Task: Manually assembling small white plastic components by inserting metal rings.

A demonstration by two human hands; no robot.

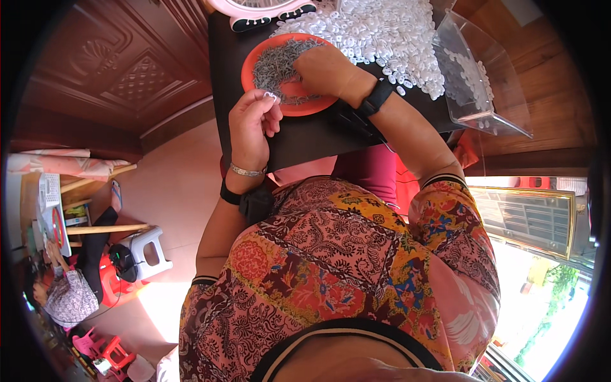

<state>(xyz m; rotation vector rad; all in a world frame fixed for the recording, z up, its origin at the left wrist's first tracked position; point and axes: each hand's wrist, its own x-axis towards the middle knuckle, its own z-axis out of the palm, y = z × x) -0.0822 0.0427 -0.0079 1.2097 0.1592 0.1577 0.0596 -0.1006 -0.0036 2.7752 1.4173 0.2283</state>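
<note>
The table [305,138] holds a plate [299,111] the right hand [328,69] partly hides.

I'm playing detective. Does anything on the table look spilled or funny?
Maybe the white pieces heaped loose on the black table: a few lie apart from the pile, so it looks spilled. The grey bits sit inside the orange plate.

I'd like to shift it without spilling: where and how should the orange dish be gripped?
The orange dish is probably best pinched by its left rim, coming from the left: that edge is bare, while the right hand reaches over the right side. Keep it level, since loose grey pieces lie inside.
</note>
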